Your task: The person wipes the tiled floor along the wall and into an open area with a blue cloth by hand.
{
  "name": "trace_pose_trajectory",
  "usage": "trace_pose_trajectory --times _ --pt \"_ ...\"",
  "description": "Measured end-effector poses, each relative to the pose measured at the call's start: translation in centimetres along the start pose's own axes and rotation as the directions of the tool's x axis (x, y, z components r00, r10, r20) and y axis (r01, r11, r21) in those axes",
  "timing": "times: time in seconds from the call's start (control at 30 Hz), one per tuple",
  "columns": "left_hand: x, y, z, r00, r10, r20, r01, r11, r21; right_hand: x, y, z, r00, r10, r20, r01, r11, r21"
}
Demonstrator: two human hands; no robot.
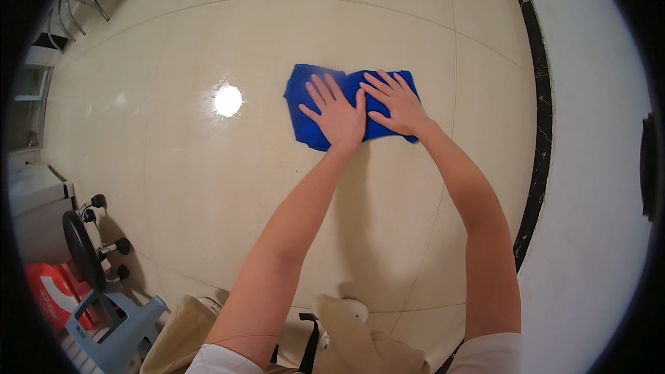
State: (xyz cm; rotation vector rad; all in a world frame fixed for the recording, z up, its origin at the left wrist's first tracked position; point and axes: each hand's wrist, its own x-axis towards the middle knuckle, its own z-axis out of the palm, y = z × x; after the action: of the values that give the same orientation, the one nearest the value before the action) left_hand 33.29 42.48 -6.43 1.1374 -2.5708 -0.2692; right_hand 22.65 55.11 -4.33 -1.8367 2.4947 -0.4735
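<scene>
A blue cloth (310,130) lies spread on the glossy cream tile floor (234,166), its edges uneven. My left hand (338,117) presses palm down on the middle of the cloth with its fingers spread. Just to its right, my right hand (397,106) also rests flat on the cloth, near the right end. The left thumb comes close to the right hand's fingers. Neither hand grips the fabric. The cloth under both palms is hidden.
A white wall (582,140) with a black marble skirting (542,114) runs along the right. At lower left are a round black stool (83,249) on casters, a grey-blue plastic stool (117,327) and a red bag (49,291). Metal chair legs (72,13) show at upper left.
</scene>
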Motion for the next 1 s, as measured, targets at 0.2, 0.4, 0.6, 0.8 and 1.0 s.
trace_pose_trajectory --times 0.2,0.4,0.6,0.8,1.0 --pt "-2.2 1.2 -0.2 0.989 0.123 0.08 -0.118 0.991 -0.066 -4.8 -2.1 0.3 0.984 0.174 -0.047 -0.174 0.985 0.015" --pt "-4.8 1.9 -0.3 0.924 0.342 0.171 -0.317 0.936 -0.155 -10.7 -5.5 2.3 0.916 0.387 -0.103 -0.391 0.92 -0.02" --pt "-6.3 0.3 -0.2 0.868 0.46 0.187 -0.422 0.882 -0.211 -12.7 -10.5 4.5 0.829 0.533 -0.169 -0.543 0.84 -0.015" --pt "-6.2 -2.3 -1.7 0.761 0.615 0.209 -0.553 0.782 -0.286 -11.7 -16.9 7.4 0.676 0.705 -0.216 -0.726 0.687 -0.028" --pt "-4.1 -6.4 -2.6 0.582 0.785 0.211 -0.703 0.617 -0.355 -8.5 -22.1 8.8 0.59 0.769 -0.245 -0.793 0.609 0.002"
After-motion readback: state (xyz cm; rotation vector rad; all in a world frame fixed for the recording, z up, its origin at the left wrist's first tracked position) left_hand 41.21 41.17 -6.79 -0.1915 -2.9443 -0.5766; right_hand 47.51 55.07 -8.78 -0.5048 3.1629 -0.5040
